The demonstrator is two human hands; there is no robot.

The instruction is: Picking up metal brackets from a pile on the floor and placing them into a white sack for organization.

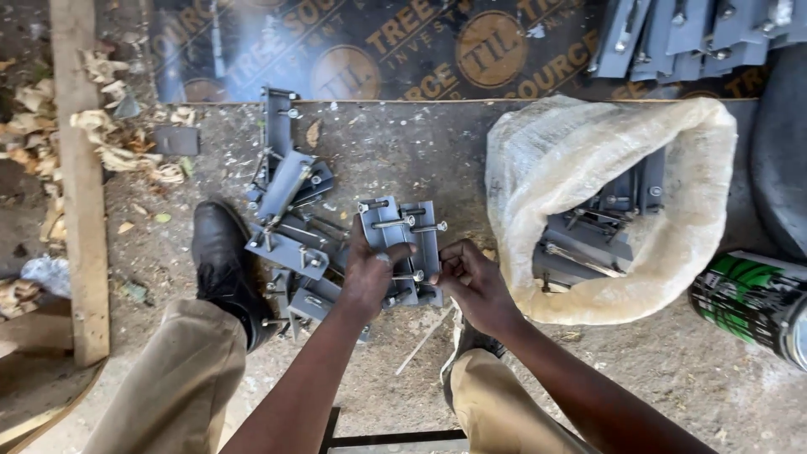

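Note:
My left hand (370, 273) grips a grey metal bracket (403, 235) with several bolts through it, thumb across its lower face. My right hand (471, 277) pinches a bolt at the bracket's lower right edge. The bracket is held above the dirt floor, between my knees. A pile of similar grey bolted brackets (290, 219) lies on the ground just left of my left hand.
A white woven sack (546, 160) holding more brackets sits open at the right. A green and black can (756, 303) lies at the far right. My black shoe (220, 252) is beside the pile. A wooden plank (80, 168) runs along the left. More grey brackets (689, 34) lie at top right.

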